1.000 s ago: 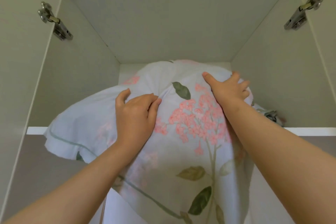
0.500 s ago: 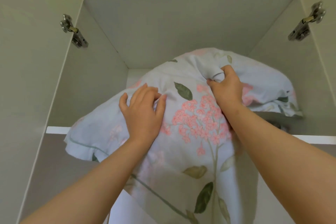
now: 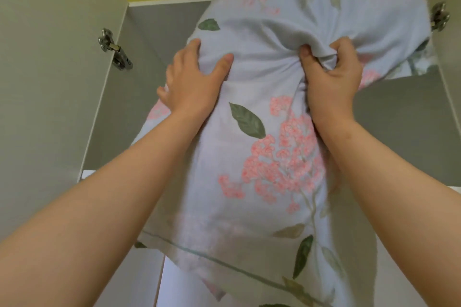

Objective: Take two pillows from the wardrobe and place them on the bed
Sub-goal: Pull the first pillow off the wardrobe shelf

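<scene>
Nearest the camera, two bare forearms reach up along the pillow [image 3: 269, 157], a pale blue one printed with pink flower clusters and green leaves, which hangs out over the front edge of the wardrobe shelf [image 3: 86, 174]. Higher on the pillow, the left hand [image 3: 192, 85] clasps its left edge, thumb pressed into the front, fingers wrapped behind. The right hand [image 3: 331, 75] has its fingers closed tight on a bunched fold of the cover. Beyond the hands, the pillow's upper end rises before the wardrobe [image 3: 159, 32] opening, between the door hinges [image 3: 113, 48].
</scene>
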A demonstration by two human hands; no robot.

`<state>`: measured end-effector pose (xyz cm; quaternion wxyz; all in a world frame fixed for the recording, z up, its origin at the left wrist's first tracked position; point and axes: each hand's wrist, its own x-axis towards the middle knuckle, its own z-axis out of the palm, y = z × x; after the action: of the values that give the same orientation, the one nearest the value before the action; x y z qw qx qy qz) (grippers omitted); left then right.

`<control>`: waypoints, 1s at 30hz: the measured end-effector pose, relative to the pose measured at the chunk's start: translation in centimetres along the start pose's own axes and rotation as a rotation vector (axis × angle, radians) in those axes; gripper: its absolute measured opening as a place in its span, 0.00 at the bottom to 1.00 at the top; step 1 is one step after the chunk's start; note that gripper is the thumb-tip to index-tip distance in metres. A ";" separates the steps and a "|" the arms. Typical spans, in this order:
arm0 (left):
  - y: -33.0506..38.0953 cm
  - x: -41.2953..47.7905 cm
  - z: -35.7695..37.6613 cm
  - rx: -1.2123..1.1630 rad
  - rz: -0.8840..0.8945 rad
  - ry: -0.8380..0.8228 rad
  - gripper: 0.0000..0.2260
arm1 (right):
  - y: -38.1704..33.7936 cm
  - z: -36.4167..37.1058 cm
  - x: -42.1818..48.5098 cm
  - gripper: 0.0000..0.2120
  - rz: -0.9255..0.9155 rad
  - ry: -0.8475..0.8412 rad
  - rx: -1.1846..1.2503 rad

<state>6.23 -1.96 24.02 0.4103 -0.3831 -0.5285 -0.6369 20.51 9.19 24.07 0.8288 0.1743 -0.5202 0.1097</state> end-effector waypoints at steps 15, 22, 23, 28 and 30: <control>0.9 -2.6 -6.0 -0.647 -0.609 -0.168 0.21 | -1.7 -2.5 -5.2 0.19 0.104 0.047 0.090; -0.3 -7.6 -9.1 -0.737 -0.574 -0.064 0.12 | -4.8 -4.0 -10.9 0.18 0.146 0.023 0.085; -0.7 -8.5 -9.6 -0.745 -0.566 -0.059 0.13 | -5.1 -4.2 -11.9 0.17 0.147 0.018 0.081; -2.8 -12.5 -11.8 -0.748 -0.544 -0.013 0.13 | -6.2 -3.9 -16.9 0.13 0.143 -0.001 -0.013; -3.8 -13.7 -12.6 -0.746 -0.542 0.014 0.13 | -6.8 -3.5 -18.5 0.13 0.136 -0.027 -0.074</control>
<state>7.08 -12.41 8.19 0.0665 -0.3481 -0.3417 -0.8704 17.82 4.35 4.81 0.8182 0.1093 -0.5458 0.1442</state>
